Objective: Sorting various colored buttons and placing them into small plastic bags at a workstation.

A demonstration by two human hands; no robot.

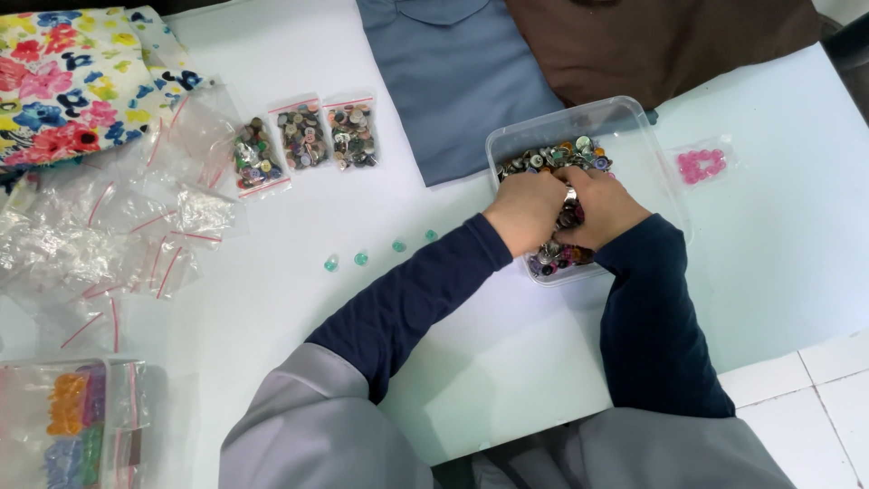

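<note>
Both hands, left hand (525,210) and right hand (605,210), dug into a clear rectangular plastic container (634,127) of mixed coloured buttons (552,159) on the white table (362,308), fingers curled down among them. Four small teal beads (361,259) lay in a row nearby, with three filled zip bags of buttons (303,136) beyond.

We count three filled bags (303,136) of mixed buttons in a row, and four green buttons (360,258) loose on the table (362,299). One clear tub (625,122) holds buttons too many to count. One small bag of pink buttons (701,165) lies beside it. We see two hands (529,206), both in the tub. Empty bags (109,235) lie heaped, their number unclear. Three cloths: floral (72,72), blue (462,81), brown (661,41).
</note>
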